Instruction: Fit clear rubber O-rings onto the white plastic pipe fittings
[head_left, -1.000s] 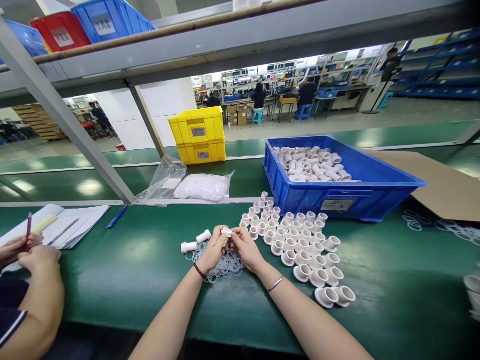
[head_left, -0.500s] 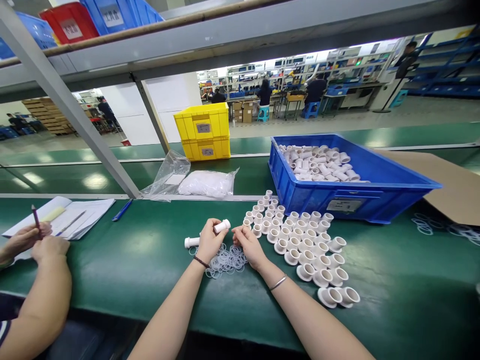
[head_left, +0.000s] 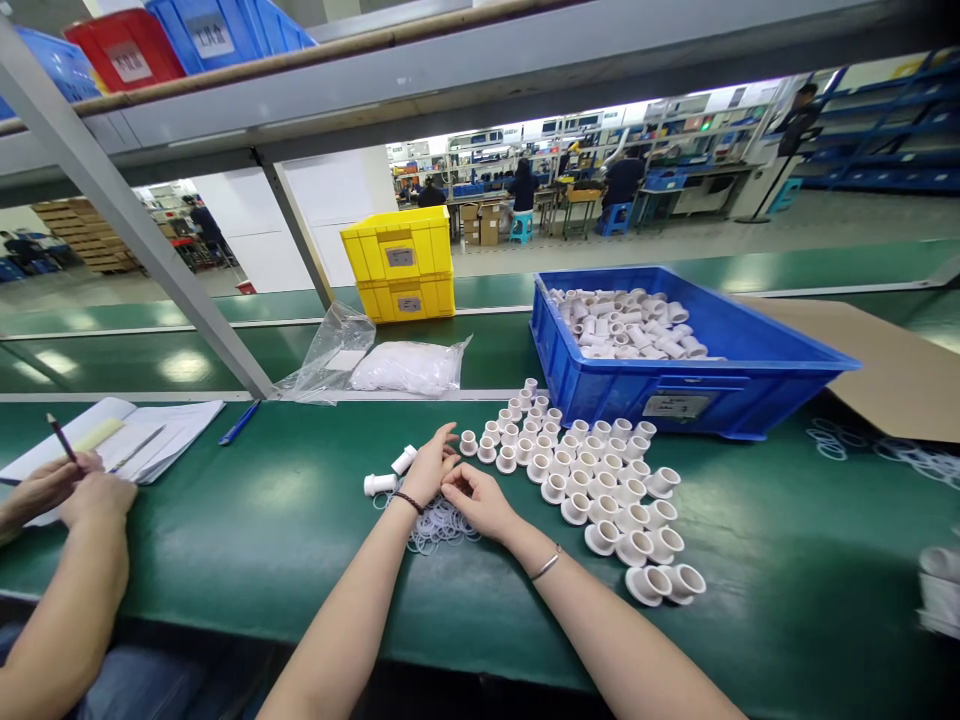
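My left hand reaches forward with its fingers stretched out and apart, just left of the front white flanged pipe fitting. Nothing shows in it. Close against it, my right hand has thumb and fingers pinched together; whatever they may hold is too small or hidden. Below both hands lies a loose pile of thin translucent rings, partly covered by them. Left of my left hand, a white tubular fitting lies on its side, and a second white fitting lies nearby.
Rows of upright white fittings spread to the right. Behind them stands a blue bin of fittings. Clear bags and yellow crates are further back. At left, another person's hands hold a pencil over papers. More rings lie far right.
The white fitting that was in my left hand now lies on the table to its left. Both hands have come together, the left reaching forward and the right shifting left.
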